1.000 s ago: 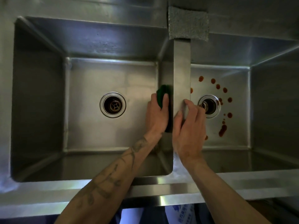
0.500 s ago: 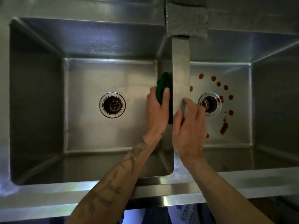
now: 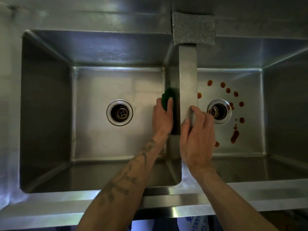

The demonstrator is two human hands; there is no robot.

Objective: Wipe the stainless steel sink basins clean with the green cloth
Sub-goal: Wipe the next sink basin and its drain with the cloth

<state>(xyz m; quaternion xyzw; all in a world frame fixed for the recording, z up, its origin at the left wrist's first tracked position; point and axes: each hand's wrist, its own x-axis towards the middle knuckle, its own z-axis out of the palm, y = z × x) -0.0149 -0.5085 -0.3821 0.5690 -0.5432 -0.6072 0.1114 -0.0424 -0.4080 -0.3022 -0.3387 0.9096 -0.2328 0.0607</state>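
Where the fingers (image 3: 170, 104) of the left hand (image 3: 163, 119) curl round the green cloth (image 3: 167, 97), they press it to the wall of the left basin (image 3: 93, 90) beside the divider (image 3: 188, 77). The right hand (image 3: 198, 140) grips the divider from above, fingers curled over it. The right basin (image 3: 283, 105) bears red-brown spots (image 3: 235, 135).

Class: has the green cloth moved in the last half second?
Yes. Judged against the left drain, the green cloth has slid back along the divider toward the person.
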